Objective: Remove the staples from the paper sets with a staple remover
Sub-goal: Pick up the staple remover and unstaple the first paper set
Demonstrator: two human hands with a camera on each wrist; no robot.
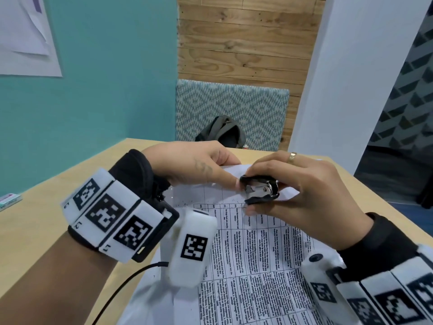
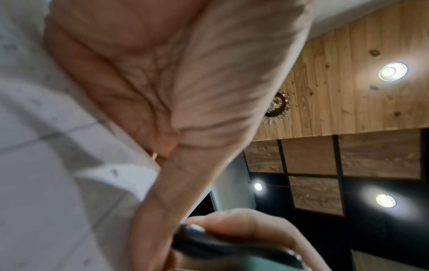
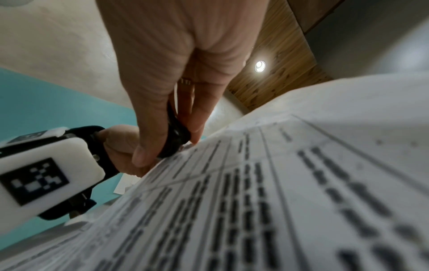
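A printed paper set (image 1: 255,261) with a table of text lies on the wooden table (image 1: 42,231), its far edge lifted. My left hand (image 1: 199,167) pinches that far top edge, thumb on top of the sheet. My right hand (image 1: 293,191) grips a black and metal staple remover (image 1: 260,188), thumb below and fingers above, its claws pointing at the paper's top corner beside my left thumb. In the right wrist view the staple remover (image 3: 175,135) touches the paper (image 3: 278,183). In the left wrist view my palm fills the frame beside the paper (image 2: 46,146). No staple can be made out.
A small teal and white box (image 1: 10,200) lies at the table's left edge. Behind the table stands a patterned bench (image 1: 234,109) with a grey backpack (image 1: 222,132). A black cable (image 1: 121,292) runs from my left wrist band.
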